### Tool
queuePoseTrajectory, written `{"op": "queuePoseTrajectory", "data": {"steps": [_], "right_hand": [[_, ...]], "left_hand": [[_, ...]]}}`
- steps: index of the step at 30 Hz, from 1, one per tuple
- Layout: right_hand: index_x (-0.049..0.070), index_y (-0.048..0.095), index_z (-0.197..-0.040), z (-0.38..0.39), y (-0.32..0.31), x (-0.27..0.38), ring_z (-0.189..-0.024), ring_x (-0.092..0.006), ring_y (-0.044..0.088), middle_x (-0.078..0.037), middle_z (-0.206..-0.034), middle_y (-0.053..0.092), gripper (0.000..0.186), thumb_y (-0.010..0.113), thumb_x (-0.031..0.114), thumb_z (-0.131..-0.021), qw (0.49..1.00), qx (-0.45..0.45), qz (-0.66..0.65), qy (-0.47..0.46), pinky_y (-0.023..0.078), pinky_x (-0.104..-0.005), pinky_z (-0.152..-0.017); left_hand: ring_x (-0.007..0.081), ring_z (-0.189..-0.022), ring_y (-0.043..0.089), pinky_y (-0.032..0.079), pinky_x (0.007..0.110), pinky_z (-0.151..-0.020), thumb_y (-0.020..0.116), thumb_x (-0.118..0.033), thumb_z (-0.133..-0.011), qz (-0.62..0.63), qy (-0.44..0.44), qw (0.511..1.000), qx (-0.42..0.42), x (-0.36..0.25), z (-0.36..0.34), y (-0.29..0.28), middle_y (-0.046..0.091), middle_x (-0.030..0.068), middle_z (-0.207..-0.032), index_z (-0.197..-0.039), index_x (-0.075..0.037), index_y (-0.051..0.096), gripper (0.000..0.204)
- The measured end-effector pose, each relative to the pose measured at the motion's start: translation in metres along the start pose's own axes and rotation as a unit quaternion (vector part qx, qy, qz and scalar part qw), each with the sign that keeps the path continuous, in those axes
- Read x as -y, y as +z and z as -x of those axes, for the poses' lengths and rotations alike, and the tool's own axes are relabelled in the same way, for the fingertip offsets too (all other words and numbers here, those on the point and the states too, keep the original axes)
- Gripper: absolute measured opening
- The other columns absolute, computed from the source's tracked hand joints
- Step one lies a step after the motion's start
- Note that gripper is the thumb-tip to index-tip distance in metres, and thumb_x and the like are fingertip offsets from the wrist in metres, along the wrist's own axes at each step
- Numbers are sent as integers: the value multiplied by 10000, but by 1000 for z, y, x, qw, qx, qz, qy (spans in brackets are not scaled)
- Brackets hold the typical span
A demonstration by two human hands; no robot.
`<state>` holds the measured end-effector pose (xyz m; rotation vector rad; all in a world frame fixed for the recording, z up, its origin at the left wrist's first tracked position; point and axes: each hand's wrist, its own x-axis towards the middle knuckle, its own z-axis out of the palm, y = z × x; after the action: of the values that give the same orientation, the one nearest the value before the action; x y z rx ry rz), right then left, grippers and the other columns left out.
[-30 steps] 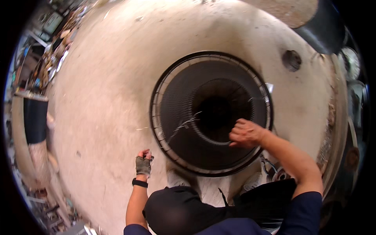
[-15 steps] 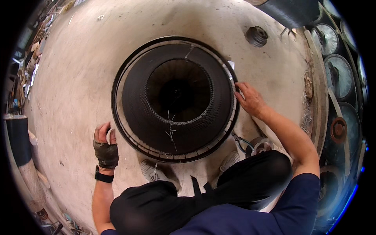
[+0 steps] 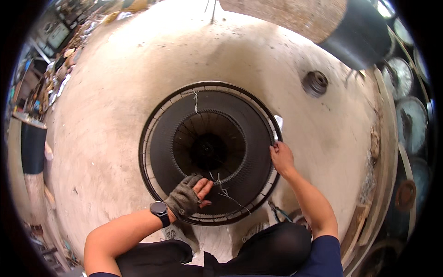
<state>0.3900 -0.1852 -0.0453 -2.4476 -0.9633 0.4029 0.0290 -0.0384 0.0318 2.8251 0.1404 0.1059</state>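
A round black drum-like body (image 3: 166,154) stands on the floor before me, with a deep dark opening in its middle. A thin black outer hoop (image 3: 142,143) circles it, with a gap crossed by short bars between. My left hand (image 3: 189,196), in a grey fingerless glove, lies over the near side of the body, fingers stretched out beside the opening's rim. Pale twisted strands (image 3: 224,191) lie just right of those fingers. My right hand (image 3: 281,157) is bare, its fingers curled closed at the hoop's right edge, touching it. A white tag-like strip (image 3: 278,124) sits just beyond these fingertips.
A dark stepped metal piece (image 3: 315,83) stands on the floor at the far right. Behind it lies a large cylinder (image 3: 360,34) with a dark band. Several round-ended drums line the right side. Pliers-like handles (image 3: 279,212) lie near my right knee. Clutter piles up along the left.
My left hand has come from the floor's left side onto the black body. My right hand's fingers have curled closed at the hoop. The whole view has shifted, showing more of the far floor.
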Motion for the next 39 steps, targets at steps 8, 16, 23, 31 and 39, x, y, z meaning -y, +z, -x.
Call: {"op": "queuePoseTrajectory", "data": {"steps": [8, 16, 23, 31, 39], "right_hand": [[7, 715, -957, -51, 22, -20, -711, -237, 658, -141, -797, 688, 206, 708, 206, -904, 992, -60, -101, -45, 518, -360, -701], [-5, 682, -865, -92, 15, -6, -776, -365, 703, -191, -802, 708, 252, 680, 247, -874, 999, -22, -38, -31, 537, -440, -720], [10, 660, -875, -113, 18, -6, -856, -413, 682, -215, -876, 701, 268, 632, 276, -885, 999, -7, 5, -39, 526, -513, -747], [21, 697, -951, -113, 5, -1, -955, -429, 676, -219, -980, 713, 307, 592, 304, -897, 998, 32, 46, -28, 541, -516, -841], [14, 694, -989, -107, 9, -8, -934, -400, 706, -208, -971, 725, 277, 587, 260, -920, 993, 11, 99, -68, 569, -510, -818]], "left_hand": [[322, -1029, 601, 464, 428, -940, 751, -390, -844, 77, -79, 994, 4, -7, -14, 27, 598, 142, -1189, -1411, -43, 513, 706], [332, -1007, 599, 465, 443, -916, 776, -411, -800, 102, -111, 988, -20, -23, -27, 22, 594, 148, -1152, -1385, -19, 509, 753], [356, -1007, 597, 465, 460, -904, 811, -371, -762, 105, -122, 987, -14, -24, -33, 15, 598, 161, -1133, -1365, -18, 509, 761], [380, -977, 587, 470, 474, -865, 838, -319, -728, 97, -156, 983, -32, -36, -44, 12, 599, 164, -1089, -1306, -22, 529, 720], [380, -1124, 557, 438, 501, -984, 868, -251, -697, -38, -163, 979, -113, -59, -36, 35, 548, 178, -1267, -1396, -23, 483, 830]]}}
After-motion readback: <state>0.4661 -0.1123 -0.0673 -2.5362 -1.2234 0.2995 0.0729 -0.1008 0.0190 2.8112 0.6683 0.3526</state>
